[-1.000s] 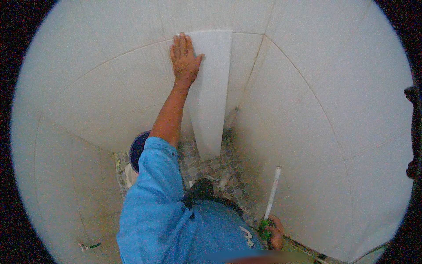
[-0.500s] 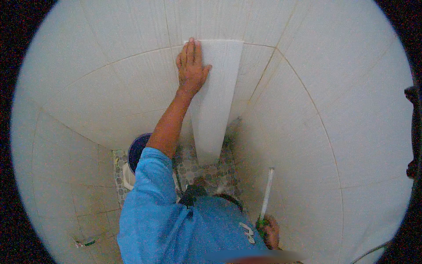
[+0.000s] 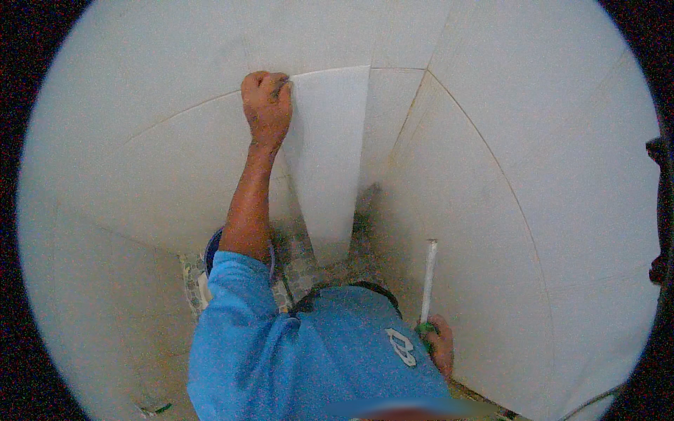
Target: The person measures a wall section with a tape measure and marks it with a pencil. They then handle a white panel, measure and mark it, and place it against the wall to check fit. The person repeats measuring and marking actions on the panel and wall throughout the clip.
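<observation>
White panel (image 3: 330, 154) up on the wall, left hand (image 3: 267, 105) at its top corner

The white panel is long and stands up against the tiled back wall (image 3: 175, 168). Its top edge runs next to a thin line on that wall, and its low end comes down by the floor. I can't tell if it leans or sits flat.

The left hand is at the panel's top left corner, with its fingers curled in. I can't tell if they grip the edge or just touch it.

To the right of the panel is the side wall (image 3: 477, 210). Below and to the right of the panel, the right hand (image 3: 441, 344) is closed around the green bottom part of a white stick (image 3: 428, 277), which points up.

Stone-patterned floor (image 3: 305, 270) shows around the panel's low end. Left of that end is a dark blue tub (image 3: 213, 249), partly behind the arm. Below the panel is the person's blue shirt (image 3: 330, 344) with a white mark. Far below the panel, on the left, is a small green and white thing (image 3: 158, 409).
</observation>
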`<state>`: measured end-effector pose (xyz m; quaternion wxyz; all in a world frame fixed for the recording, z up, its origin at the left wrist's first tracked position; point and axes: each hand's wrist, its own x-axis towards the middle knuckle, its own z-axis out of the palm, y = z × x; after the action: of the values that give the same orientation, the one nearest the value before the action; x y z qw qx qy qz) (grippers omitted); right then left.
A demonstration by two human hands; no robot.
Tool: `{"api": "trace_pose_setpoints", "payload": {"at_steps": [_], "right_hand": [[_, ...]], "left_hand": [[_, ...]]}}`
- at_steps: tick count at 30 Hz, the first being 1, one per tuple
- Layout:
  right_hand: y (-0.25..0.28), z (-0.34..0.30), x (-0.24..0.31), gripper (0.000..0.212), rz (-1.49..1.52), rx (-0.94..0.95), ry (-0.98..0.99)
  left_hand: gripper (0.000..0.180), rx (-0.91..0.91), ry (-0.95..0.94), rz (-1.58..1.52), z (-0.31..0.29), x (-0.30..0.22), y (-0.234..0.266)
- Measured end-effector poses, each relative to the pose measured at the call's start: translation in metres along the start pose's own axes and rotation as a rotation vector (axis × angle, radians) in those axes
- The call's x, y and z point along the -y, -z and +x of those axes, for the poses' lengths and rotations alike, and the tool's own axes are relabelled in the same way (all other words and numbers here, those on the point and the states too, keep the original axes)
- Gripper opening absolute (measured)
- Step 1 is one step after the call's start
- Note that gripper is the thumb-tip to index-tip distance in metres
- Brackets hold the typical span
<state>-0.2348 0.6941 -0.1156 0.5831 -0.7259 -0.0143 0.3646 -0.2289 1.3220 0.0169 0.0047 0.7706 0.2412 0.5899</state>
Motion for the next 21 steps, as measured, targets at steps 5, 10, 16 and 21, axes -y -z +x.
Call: {"api": "trace_pose_setpoints", "payload": {"at_steps": [5,10,16,21], "right_hand": [[-0.003,0.017,-0.003,0.044,0.020,-0.089,0.098],[0.015,0.033,-0.007,0.047,0.017,0.041,0.181],[0.008,-0.004,0.016,0.056,-0.351,-0.143,0.312],[-0.017,-0.086,0.047,0.062,-0.462,-0.498,0.673]], "left_hand": [[0.027,-0.010,0.504,-0.597,-0.044,-0.024,0.023],[0.025,0.361,0.683,-0.469,-0.101,-0.057,0.057],[0.022,0.377,0.591,-0.880,-0.099,-0.119,0.073],[0.035,0.537,0.403,-1.120,-0.108,-0.171,0.098]]}}
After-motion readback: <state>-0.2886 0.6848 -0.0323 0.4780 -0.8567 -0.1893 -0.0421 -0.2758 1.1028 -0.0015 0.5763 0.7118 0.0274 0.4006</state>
